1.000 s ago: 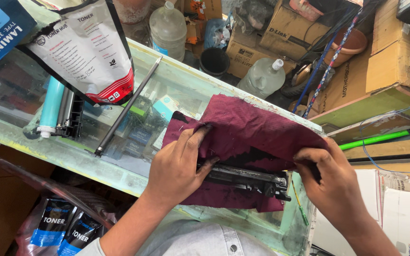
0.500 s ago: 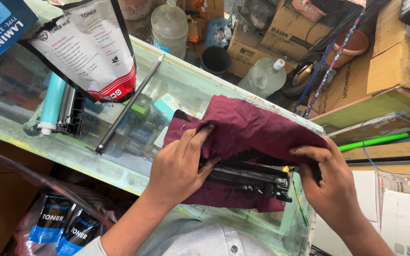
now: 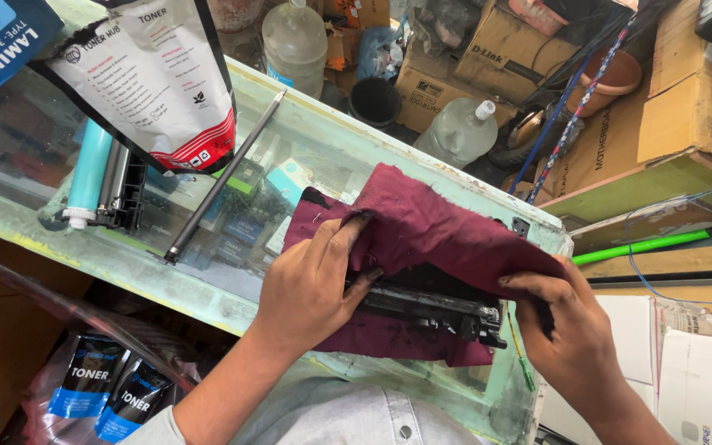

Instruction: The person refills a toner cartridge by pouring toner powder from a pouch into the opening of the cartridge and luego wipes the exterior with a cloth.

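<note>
In the middle of the frame a black cartridge [image 3: 430,309] lies on the glass counter [image 3: 208,280], wrapped in a red cloth [image 3: 447,235]. The left hand [image 3: 311,284] presses the cloth down, fingers together. The right hand [image 3: 574,325] grips the cartridge's end, fingers curled. This looks like wiping; the cloth must rub along next. Upper left, a toner bag [image 3: 154,78] stands open; I cannot see inside.

The maroon cloth [image 3: 447,239] under your hands covers most of the black cartridge [image 3: 434,309]; only its front edge shows between them. Your right hand's [image 3: 566,325] fingertips disappear under the cloth's fold. Beyond your left hand [image 3: 311,284], the white pouch [image 3: 154,82] is cut off at the top edge.
</note>
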